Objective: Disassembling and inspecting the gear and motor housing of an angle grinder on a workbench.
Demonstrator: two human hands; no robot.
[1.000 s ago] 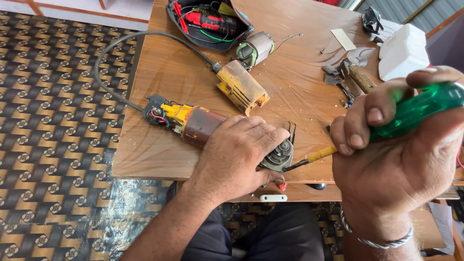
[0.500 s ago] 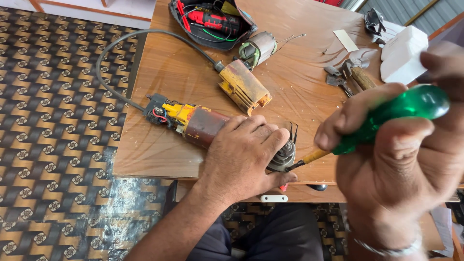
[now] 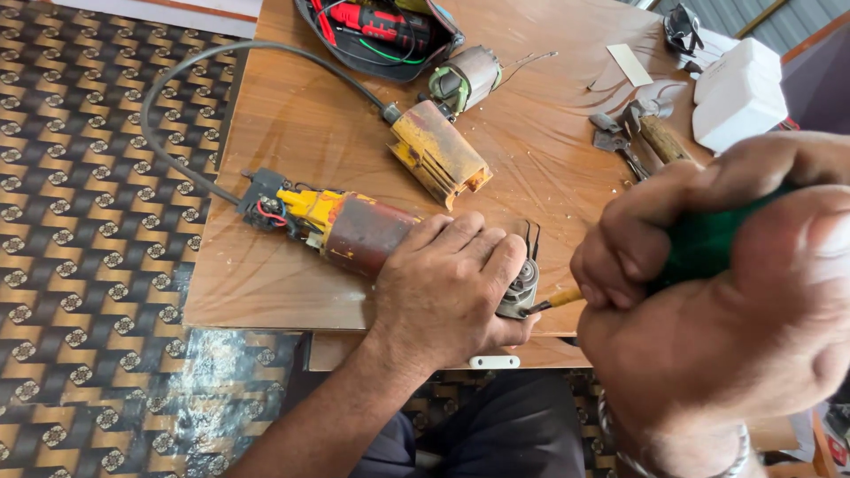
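Wood-grain table (image 3: 292,274) over a patterned floor carries my work, its near edge just above my knees. My left hand (image 3: 447,283) lies flat over the stripped power-tool motor (image 3: 363,232), fingers curled down around its front end and pressing it to the table near that edge. Its grip is closed on the red body, with the yellow rear part and loose wires sticking out to the left. My right hand (image 3: 726,292) is wrapped tight around the green handle of a screwdriver (image 3: 699,252), fist fully closed, the thin shaft running left so the tip meets the metal gear head (image 3: 521,288) beside my left fingers.

I judge the motor to be heavy and rigid, rounded enough to roll, so the broad red middle is the place to hold it; the wires and small black connector look delicate and are best left alone. The screwdriver handle seems smooth and could slip under hard turning.

Farther back lie a detached yellow housing (image 3: 438,152) on its grey cable (image 3: 204,66), a wound stator (image 3: 465,78), an open tool pouch (image 3: 381,31), pliers (image 3: 633,133) and a white box (image 3: 739,93).
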